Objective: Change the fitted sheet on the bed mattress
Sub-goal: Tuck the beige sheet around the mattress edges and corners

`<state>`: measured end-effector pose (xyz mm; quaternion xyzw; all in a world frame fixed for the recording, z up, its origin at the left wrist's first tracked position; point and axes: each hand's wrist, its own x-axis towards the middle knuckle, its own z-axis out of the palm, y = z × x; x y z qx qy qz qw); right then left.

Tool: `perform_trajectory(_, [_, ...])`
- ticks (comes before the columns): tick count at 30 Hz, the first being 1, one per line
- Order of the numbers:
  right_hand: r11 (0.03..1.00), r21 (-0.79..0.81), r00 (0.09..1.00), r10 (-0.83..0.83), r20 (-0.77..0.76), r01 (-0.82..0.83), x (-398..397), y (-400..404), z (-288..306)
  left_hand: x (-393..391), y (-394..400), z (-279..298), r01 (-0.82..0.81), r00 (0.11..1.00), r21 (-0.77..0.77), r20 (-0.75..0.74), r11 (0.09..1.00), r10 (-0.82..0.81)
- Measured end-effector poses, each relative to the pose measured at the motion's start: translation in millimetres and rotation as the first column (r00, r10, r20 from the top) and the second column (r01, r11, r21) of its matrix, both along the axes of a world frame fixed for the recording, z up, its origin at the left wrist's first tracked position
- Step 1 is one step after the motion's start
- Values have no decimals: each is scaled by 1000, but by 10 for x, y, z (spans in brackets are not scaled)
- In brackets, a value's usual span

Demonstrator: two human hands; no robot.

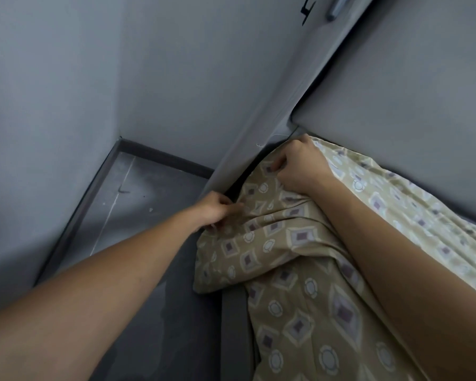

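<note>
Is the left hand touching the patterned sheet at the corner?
Touching. The head view shows the left hand with fingers curled into a fold of the patterned sheet, pinching the fabric beside the dark gap.

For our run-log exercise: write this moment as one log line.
step: fitting corner | left hand: grips patterned sheet edge | right hand: grips sheet at corner | corner: bunched, not yet tucked

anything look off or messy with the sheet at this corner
Yes. The patterned sheet is bunched and wrinkled at the bed corner, a loose flap hanging over the edge instead of lying taut. Both hands, left and right, grip it there. No damage shows.
</note>
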<state>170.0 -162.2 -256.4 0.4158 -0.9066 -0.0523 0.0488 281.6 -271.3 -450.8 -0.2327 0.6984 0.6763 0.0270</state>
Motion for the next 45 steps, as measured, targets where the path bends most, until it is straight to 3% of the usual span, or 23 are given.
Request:
perform_trajectory(3, [999, -50, 1000, 8, 19, -7, 0, 6, -2, -108, 104, -26, -148, 987, -133, 35, 980, 154])
perform_trajectory(5, [999, -43, 1000, 4, 28, -2, 16, 6, 21, -163, 130, 11, -363, 919, -263, 56, 894, 390])
perform_trajectory(7, [1000, 9, 1000, 11, 7, -11, 23, 10, 38, -178, 178, 76, -491, 855, -275, 32, 827, 518])
perform_trajectory(11, [973, 221, 987, 90, -131, -60, 7, -1, 14, -112, 430, 140, -452, 892, 18, -16, 892, 452])
perform_trajectory(15, [933, 360, 978, 90, -188, -16, -34, -94, 60, 8, 553, 220, -481, 876, -219, -163, 849, 454])
perform_trajectory(18, [924, 381, 986, 41, -162, 25, -87, -196, 115, -22, 467, 318, -324, 914, -99, -289, 941, 284])
perform_trajectory(20, [929, 363, 991, -26, -131, 72, -118, -262, 142, -62, 394, 373, -194, 946, -65, -275, 979, 170])
perform_trajectory(22, [943, 317, 992, -74, -101, 103, -141, -298, 158, -98, 355, 398, -176, 961, -119, -236, 977, 144])
perform_trajectory(25, [983, 159, 995, -88, -37, 93, -198, -259, 113, -105, 332, 379, -311, 939, -282, -237, 908, 248])
perform_trajectory(29, [995, -36, 995, -97, 31, 98, -219, -207, 87, 57, 385, 339, -422, 904, -381, -244, 822, 351])
perform_trajectory(34, [998, -47, 993, -35, 116, 40, -48, -29, 152, 569, 736, 444, -373, 906, -419, 28, 828, 422])
perform_trajectory(37, [996, -86, 974, -17, 224, 37, 295, 352, 229, 936, 1004, 559, -332, 884, -346, 209, 877, 417])
perform_trajectory(40, [990, -100, 959, -71, 273, 102, 781, 898, 334, 1229, 1432, 655, -324, 877, -73, 350, 943, 328])
perform_trajectory(43, [994, -33, 970, -98, 224, 108, 1366, 1456, 307, 1467, 1996, 850, -268, 923, 267, 345, 926, 168])
perform_trajectory(45, [995, -32, 979, -83, 187, 91, 1622, 1705, 203, 1530, 2256, 934, -262, 924, 262, 346, 929, 163])
